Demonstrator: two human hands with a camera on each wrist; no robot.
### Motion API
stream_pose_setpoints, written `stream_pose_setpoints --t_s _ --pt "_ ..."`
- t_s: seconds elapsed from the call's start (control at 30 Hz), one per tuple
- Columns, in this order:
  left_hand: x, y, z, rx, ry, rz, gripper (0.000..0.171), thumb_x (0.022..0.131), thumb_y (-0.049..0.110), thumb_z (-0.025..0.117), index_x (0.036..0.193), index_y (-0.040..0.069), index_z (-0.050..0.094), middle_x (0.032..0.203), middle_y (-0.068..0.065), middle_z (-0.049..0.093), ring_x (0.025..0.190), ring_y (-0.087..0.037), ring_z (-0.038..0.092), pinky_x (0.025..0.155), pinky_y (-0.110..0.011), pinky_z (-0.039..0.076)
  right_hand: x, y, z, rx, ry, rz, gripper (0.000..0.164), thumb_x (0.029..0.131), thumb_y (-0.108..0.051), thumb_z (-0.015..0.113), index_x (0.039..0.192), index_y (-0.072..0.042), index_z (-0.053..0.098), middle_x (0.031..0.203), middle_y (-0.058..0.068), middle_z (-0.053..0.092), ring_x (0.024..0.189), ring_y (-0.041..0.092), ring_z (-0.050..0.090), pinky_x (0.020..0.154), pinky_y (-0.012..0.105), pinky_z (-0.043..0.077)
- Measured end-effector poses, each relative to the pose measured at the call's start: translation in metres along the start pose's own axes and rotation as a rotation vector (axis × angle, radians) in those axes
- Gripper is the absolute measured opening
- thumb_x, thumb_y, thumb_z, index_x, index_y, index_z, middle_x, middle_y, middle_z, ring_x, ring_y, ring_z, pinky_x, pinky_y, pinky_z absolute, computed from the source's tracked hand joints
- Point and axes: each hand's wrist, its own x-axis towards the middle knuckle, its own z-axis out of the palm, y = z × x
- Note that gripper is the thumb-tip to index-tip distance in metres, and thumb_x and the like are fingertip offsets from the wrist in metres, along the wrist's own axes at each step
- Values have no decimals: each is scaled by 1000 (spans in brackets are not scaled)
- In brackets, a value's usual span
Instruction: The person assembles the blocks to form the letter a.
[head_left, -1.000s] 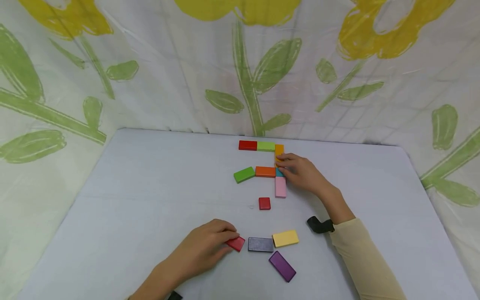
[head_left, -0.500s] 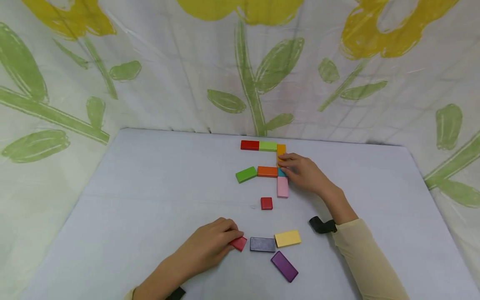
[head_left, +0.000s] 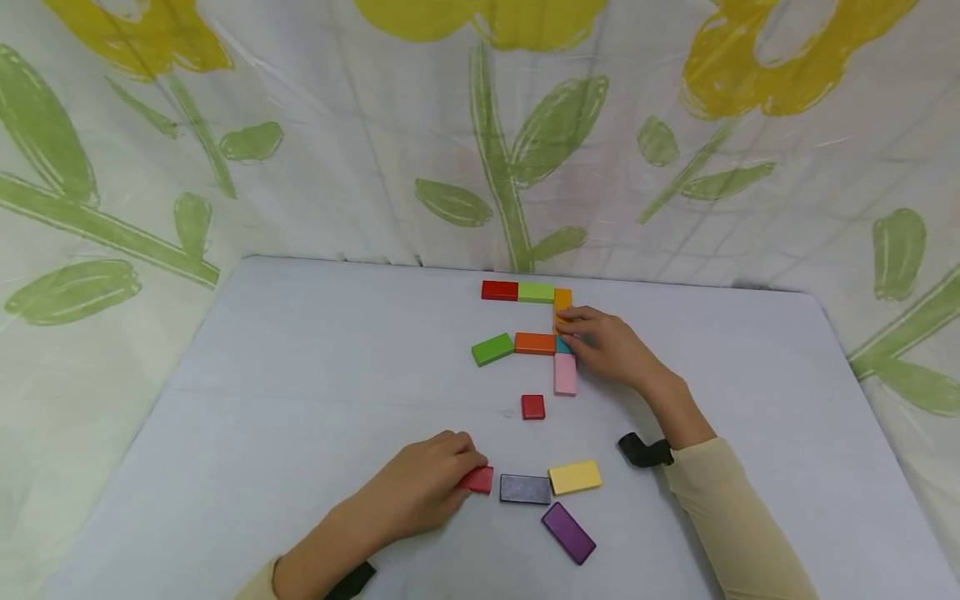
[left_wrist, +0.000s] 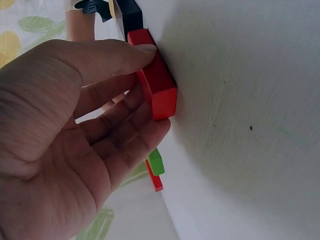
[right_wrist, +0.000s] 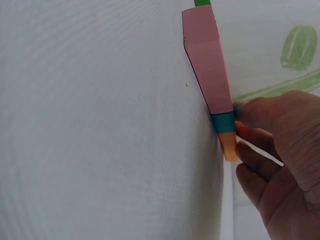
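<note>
My left hand pinches a red block between thumb and fingers on the white table. The block stands almost in line with a dark grey block, a narrow gap between them in the head view. Farther off, my right hand rests at a bent row of blocks, its fingers relaxed. Its fingertips touch the yellow-orange block, and its thumb lies at a teal block. A pink block adjoins the teal one. Part of the yellow-orange and teal blocks is hidden by the fingers.
An orange block, a green block, a lime block and a dark red block continue the far group. A small red square block lies alone. Nearer are yellow and purple blocks.
My left hand has turned the red block from slanted to nearly level with the grey block, its wrist shifting slightly. The right hand has stayed in place among the far blocks.
</note>
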Motion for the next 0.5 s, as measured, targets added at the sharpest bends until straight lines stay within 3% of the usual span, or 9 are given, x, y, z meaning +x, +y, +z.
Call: stream_pose_setpoints --t_s 0.23,0.5 --pt "0 -2 4 -46 81 -67 28 88 12 82 116 10 77 100 2 69 89 -10 61 75 -22 57 0 0 1 0 -1 -8 34 101 -9 69 135 -1 70 149 18 64 144 40 56 120 57 46" --pt "13 -7 1 -145 141 -248 33 88 16 84 119 9 76 105 -1 73 90 -12 64 79 -29 61 0 1 0 -13 7 -16 34 101 -8 69 134 0 71 148 18 65 143 40 56 119 57 47"
